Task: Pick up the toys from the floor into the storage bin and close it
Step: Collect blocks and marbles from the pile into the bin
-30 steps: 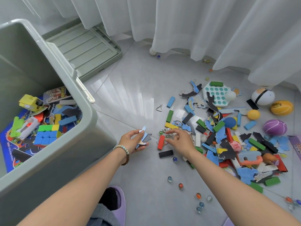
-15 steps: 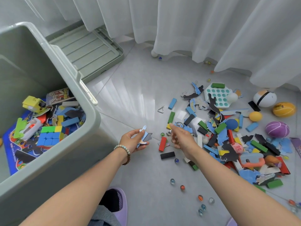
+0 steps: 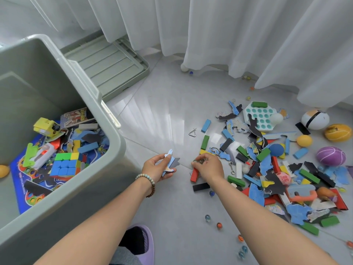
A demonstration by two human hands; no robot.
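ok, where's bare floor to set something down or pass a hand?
Free: the tile bounded by storage bin, lid, curtain and toy pile, holding only a metal triangle. Also the near floor between purple slipper and pile, dotted with marbles. Crowded: the pile on the right, and the bin's near floor.

Storage bin [image 3: 86,197] grey-green, left; cube [image 3: 65,165] blue, green, yellow inside; puzzle pieces [image 3: 171,162] blue, dark grey, centre; hexagonal board [image 3: 260,115] white, teal dots, upper right; ball [image 3: 331,156] purple, white stripes, right edge; slipper [image 3: 150,243] lilac, bottom
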